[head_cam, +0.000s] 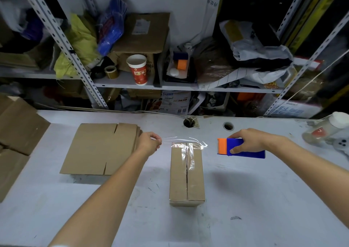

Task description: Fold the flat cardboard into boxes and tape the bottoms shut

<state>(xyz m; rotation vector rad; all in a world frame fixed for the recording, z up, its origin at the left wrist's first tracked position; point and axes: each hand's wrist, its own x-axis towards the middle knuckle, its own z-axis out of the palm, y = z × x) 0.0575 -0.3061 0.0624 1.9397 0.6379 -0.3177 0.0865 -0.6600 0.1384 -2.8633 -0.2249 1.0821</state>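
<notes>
Fingers of left hand pinch tape; right hand grips dispenser; box lies between them, long axis pointing up-frame.

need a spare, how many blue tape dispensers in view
2. One tape dispenser in the right hand; a similar one on the shelf, right of the red cup. Clutter may hide more.

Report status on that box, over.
Left hand pinches clear tape strip; right hand grips tape dispenser. Box: tape on far half of seam. Flat cardboard stack apart, nothing in the way.
</notes>
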